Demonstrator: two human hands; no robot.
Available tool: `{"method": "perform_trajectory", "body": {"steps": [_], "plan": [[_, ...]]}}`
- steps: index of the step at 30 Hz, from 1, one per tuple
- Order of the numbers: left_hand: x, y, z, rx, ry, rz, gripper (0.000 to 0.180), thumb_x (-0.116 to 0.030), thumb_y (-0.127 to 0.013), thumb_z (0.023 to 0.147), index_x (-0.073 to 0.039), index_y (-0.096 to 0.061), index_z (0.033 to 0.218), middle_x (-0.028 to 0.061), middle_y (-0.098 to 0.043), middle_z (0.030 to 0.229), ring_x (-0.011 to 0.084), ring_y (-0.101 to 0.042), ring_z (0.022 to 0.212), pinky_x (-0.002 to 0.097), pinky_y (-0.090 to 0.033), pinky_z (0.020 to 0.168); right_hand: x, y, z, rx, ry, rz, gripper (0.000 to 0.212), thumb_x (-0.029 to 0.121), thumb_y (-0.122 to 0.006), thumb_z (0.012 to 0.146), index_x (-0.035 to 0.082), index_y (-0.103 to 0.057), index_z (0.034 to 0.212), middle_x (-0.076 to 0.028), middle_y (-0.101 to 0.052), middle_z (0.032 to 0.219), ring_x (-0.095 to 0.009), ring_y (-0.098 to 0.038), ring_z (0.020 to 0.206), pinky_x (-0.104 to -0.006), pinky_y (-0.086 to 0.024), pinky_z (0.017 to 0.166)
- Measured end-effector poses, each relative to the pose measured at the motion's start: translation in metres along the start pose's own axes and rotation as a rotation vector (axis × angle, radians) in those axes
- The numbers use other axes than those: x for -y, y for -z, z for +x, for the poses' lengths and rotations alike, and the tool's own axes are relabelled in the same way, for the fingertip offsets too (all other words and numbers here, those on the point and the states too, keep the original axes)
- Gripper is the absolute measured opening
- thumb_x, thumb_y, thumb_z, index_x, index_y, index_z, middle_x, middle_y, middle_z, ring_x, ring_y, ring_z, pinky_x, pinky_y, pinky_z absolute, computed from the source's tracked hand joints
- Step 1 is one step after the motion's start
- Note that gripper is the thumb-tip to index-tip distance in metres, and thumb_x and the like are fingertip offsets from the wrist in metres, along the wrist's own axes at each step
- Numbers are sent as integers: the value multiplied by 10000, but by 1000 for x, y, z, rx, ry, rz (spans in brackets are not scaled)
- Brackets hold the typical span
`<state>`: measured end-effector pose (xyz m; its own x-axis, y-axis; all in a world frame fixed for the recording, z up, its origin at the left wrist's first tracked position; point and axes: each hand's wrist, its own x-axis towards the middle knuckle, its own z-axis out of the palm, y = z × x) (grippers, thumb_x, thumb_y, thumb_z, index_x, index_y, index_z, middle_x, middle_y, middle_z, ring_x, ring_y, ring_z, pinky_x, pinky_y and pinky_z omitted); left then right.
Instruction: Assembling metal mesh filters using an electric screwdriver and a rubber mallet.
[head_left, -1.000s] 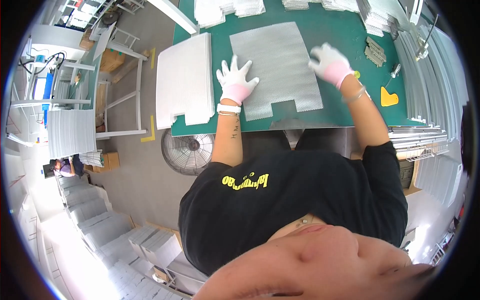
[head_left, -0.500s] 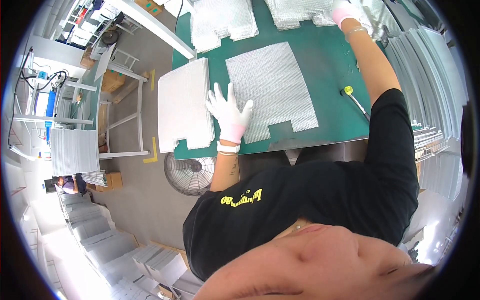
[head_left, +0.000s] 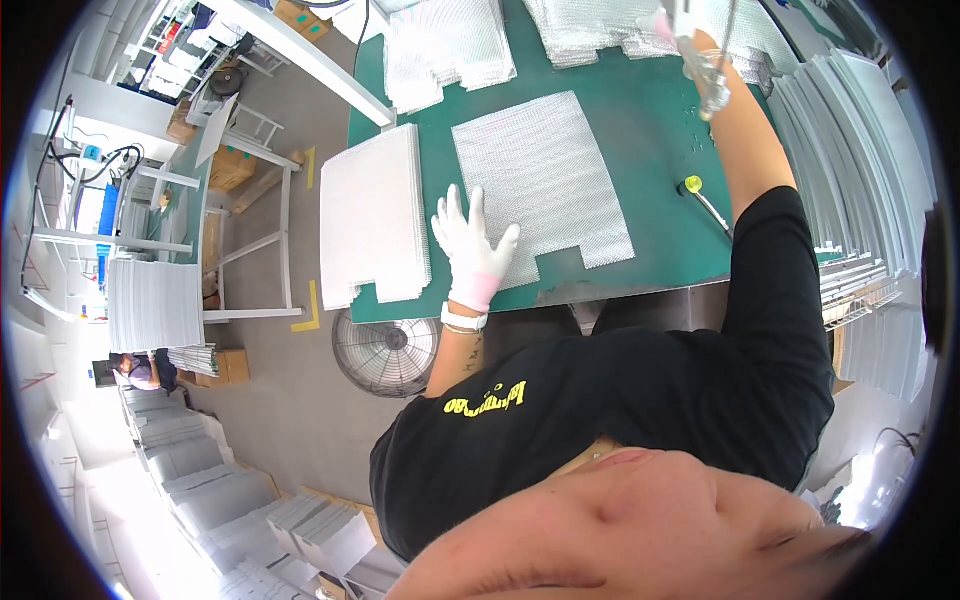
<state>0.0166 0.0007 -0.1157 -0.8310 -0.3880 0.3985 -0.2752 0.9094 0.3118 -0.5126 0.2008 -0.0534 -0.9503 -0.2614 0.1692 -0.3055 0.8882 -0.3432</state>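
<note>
A perforated silvery mesh sheet [head_left: 550,170] lies flat on the green tabletop [head_left: 645,130]. My left hand [head_left: 470,245], in a white glove with a pink cuff, rests with fingers spread over the sheet's near left edge. To its left is a stack of pale sheets [head_left: 375,215] with a notched near edge. My right hand [head_left: 662,28] reaches to the far right, by a stack of mesh sheets [head_left: 580,30]. It is blurred and partly covered by a pale, partly clear hanging tool [head_left: 712,90], so its fingers and any grip do not show.
Another mesh stack [head_left: 445,50] lies at the far left. A thin-handled tool with a yellow-green head [head_left: 693,185] lies on the right. Many white panels [head_left: 850,150] stand along the right side. A floor fan [head_left: 385,350] stands below the table's left corner.
The hanging tool has moved left and nearer, across my right wrist. My right hand has shifted slightly left. My left hand remains spread on the mesh sheet, slightly lower and farther right.
</note>
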Motion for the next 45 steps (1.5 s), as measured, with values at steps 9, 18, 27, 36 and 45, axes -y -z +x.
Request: {"method": "perform_trajectory", "body": {"steps": [9, 18, 27, 36, 45], "plan": [[-5, -13, -5, 60, -75, -149, 819, -453, -707, 830, -48, -409, 1476, 283, -272, 1552, 479, -261, 1421, 613, -166, 1165, 22, 74, -2, -501, 473, 534, 424, 247, -660, 894, 39, -626, 1261, -132, -724, 1011, -317, -694, 949, -437, -548, 855], [-12, -5, -11, 136, -98, -579, 796, -350, -691, 872, -34, -347, 1517, 260, -292, 1560, 417, -303, 1444, 479, -248, 1192, 44, 96, -117, 499, 660, 2664, 622, -10, -578, 921, 86, -375, 1501, -146, -582, 1304, -240, -625, 1103, -402, -563, 879], [-33, 50, -1, -43, 445, -1376, 881, -380, -723, 913, 56, -251, 1516, 194, -646, 1209, 217, -667, 999, 349, -535, 913, 45, 28, -345, 434, 281, 1203, 514, 67, -656, 897, 35, -545, 1398, -78, -664, 1184, -102, -599, 942, -252, -490, 878], [-15, 24, -14, -37, 371, -289, 852, -291, -804, 787, 28, -387, 1459, 166, -681, 904, 275, -672, 765, 360, -544, 729, 61, 15, -406, 227, 260, 703, 405, 130, -704, 845, 36, -670, 1238, -101, -687, 919, -134, -481, 608, -262, -450, 609], [-1, -8, -8, 139, 377, -139, 848, -335, -774, 813, 5, -371, 1477, 205, -680, 1048, 356, -686, 889, 410, -548, 789, 51, -24, -407, 187, 268, 533, 383, 164, -702, 854, 78, -674, 1226, -132, -707, 1098, -231, -672, 858, -301, -534, 775]]}}
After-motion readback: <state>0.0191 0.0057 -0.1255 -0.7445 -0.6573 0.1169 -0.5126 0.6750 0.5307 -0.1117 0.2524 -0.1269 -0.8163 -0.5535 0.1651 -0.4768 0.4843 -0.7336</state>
